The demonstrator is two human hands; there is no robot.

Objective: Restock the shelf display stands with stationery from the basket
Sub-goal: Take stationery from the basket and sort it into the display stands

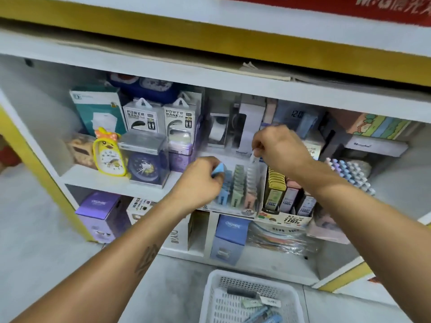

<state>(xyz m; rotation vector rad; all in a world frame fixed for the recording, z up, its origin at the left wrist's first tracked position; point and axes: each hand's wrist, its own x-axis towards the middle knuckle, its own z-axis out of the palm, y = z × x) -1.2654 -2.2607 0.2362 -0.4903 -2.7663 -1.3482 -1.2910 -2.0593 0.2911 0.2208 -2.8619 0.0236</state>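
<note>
- The left hand (202, 177) pinches a blue packet (218, 170) between thumb and curled fingers; this grip sits at the left row of the display stand (235, 207).
- The right hand (278, 146) pinches a pale packet (254, 156) by its top edge, fingers curled; the packet hangs straight down from the grip over the stand's right row.
- Below and between the two grips, the stand holds three rows of packets: blue (221, 197) under the left grip, green (238, 183) in the middle, pinkish-white (251, 183) under the right grip.
- The stand rests on a white shelf (112, 180), at its front edge.
- Just right of the right grip, under the wrist, a lead-box stand (288, 213) holds rows of small boxes marked 100.
- Further right of that grip lies a cluster of pastel pens (349, 170).
- Left of the left grip stand a dark blue clock (145, 167) in a clear box and a yellow duck clock (109, 156); behind them, two power bank boxes (161, 118).
- Well below both grips, on the floor, sits a white basket (210, 299) with a few pens (263, 317) and small packets inside; details there are blurred.
- Below the left grip, on the lower shelf, stands a purple box (102, 215).
</note>
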